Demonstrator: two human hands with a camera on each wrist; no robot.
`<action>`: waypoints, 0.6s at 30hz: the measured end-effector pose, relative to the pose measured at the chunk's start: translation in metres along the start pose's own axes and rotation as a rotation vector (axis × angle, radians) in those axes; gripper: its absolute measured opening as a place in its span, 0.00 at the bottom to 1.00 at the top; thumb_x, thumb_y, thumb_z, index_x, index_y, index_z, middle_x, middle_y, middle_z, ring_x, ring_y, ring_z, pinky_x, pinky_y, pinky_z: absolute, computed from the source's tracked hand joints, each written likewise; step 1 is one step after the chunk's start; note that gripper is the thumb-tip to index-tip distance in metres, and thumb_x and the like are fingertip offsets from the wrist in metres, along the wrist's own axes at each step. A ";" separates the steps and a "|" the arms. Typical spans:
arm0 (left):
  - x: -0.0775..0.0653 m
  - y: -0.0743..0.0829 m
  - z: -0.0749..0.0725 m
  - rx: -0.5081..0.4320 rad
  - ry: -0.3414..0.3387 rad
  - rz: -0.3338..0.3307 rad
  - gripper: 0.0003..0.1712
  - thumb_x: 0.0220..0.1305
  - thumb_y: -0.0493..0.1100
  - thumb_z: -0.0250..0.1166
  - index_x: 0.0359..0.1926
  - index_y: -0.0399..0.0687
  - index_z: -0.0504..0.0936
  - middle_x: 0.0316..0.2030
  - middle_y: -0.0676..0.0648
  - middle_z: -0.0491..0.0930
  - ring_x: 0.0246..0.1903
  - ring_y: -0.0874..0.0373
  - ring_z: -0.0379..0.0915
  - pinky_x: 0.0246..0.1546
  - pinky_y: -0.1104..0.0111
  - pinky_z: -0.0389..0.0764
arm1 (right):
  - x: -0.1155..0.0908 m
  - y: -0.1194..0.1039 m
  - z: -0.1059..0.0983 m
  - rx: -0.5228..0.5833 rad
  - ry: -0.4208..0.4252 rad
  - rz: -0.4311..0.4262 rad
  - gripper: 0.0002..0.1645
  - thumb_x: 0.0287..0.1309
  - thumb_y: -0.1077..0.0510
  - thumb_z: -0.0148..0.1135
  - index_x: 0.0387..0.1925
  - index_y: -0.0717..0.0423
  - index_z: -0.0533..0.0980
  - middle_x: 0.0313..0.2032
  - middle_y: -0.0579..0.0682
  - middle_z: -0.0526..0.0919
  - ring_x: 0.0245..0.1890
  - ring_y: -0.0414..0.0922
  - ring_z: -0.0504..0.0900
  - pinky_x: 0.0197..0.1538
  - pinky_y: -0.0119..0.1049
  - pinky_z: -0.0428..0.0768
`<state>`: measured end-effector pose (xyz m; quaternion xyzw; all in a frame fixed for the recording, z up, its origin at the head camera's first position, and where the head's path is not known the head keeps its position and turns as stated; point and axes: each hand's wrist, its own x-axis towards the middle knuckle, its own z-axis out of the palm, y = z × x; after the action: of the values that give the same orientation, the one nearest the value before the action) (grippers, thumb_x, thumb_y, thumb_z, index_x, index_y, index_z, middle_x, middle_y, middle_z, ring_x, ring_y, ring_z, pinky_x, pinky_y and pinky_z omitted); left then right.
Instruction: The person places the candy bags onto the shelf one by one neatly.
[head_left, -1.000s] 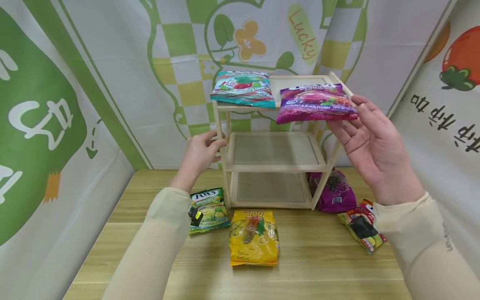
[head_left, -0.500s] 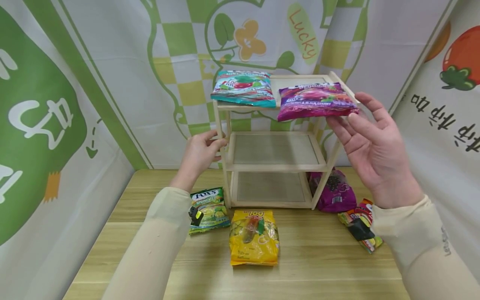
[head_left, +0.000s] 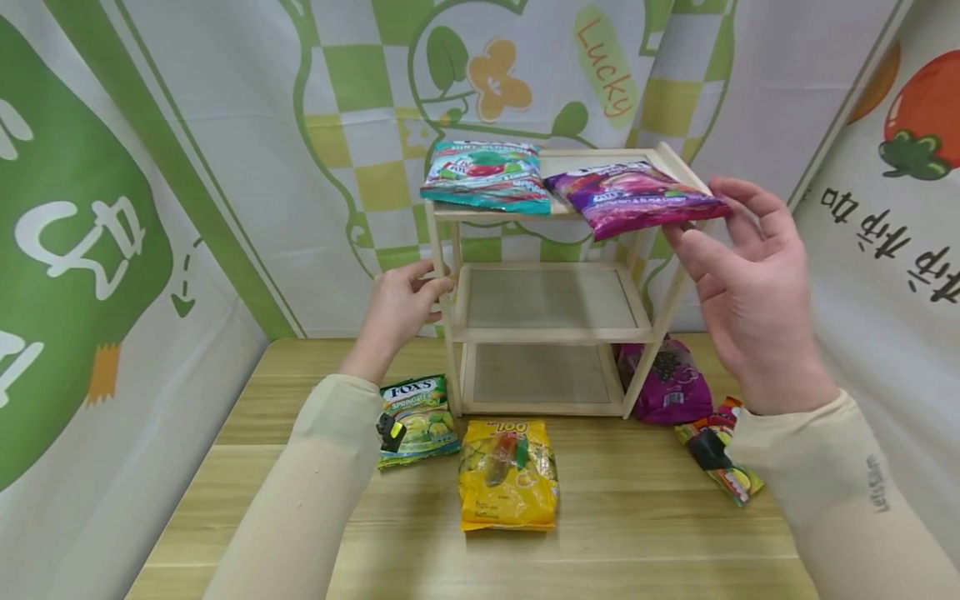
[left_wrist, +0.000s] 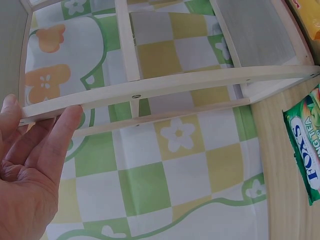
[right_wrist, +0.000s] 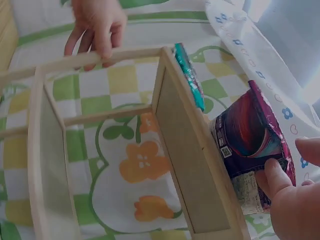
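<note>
On the table (head_left: 615, 542) stands the rack (head_left: 551, 337), upright, with 3 levels. The step in hand looks to be settling the purple bag (head_left: 633, 196) on the top level (head_left: 577, 161), beside the teal bag (head_left: 487, 175). The purple bag sits askew there, its front edge jutting past the rail. The right hand (head_left: 757, 292) touches its right end, with fingers below it; whether they clamp the bag or merely prop it, I cannot tell. The left hand (head_left: 405, 302) pinches the front left post (head_left: 451, 358), presumably to steady the rack.

As I judge it, the next move calls for squaring the purple bag and easing it back until the level bears it fully, then freeing the right fingers without dragging it off.

The table's near side is cut off. Of the 4 bags on it, only the yellow bag (head_left: 508, 477) shows whole. The right post (head_left: 650, 358) crosses the grape bag (head_left: 675, 387); a dark block (head_left: 708, 450) at the right wrist covers part of the red bag (head_left: 737, 481), and another at the left wrist overlaps the green bag (head_left: 420, 417). Whether purple and teal touch is hard to make out.
</note>
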<state>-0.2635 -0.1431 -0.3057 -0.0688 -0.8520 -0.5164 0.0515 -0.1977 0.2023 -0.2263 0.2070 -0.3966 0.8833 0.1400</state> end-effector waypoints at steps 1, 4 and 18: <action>0.000 0.000 0.000 -0.001 -0.001 -0.002 0.32 0.77 0.49 0.59 0.75 0.44 0.66 0.57 0.39 0.83 0.47 0.47 0.87 0.41 0.64 0.88 | 0.000 0.001 0.000 -0.043 0.005 -0.014 0.33 0.56 0.85 0.57 0.63 0.67 0.67 0.65 0.63 0.68 0.63 0.58 0.76 0.61 0.44 0.79; 0.000 0.000 0.000 -0.003 -0.001 -0.005 0.32 0.76 0.49 0.60 0.76 0.44 0.65 0.57 0.40 0.83 0.47 0.47 0.87 0.41 0.64 0.88 | -0.003 0.001 0.002 -0.170 0.029 -0.047 0.34 0.56 0.83 0.60 0.63 0.64 0.67 0.69 0.60 0.65 0.63 0.58 0.77 0.59 0.39 0.81; 0.000 0.000 0.000 -0.003 0.009 -0.002 0.32 0.76 0.49 0.60 0.75 0.44 0.66 0.57 0.40 0.84 0.46 0.47 0.87 0.40 0.65 0.88 | -0.004 0.010 -0.001 -0.718 0.054 -0.262 0.26 0.57 0.79 0.64 0.57 0.62 0.75 0.64 0.61 0.77 0.62 0.51 0.81 0.58 0.33 0.81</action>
<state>-0.2635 -0.1429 -0.3062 -0.0656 -0.8510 -0.5182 0.0549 -0.1983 0.1960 -0.2358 0.1702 -0.6471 0.6680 0.3256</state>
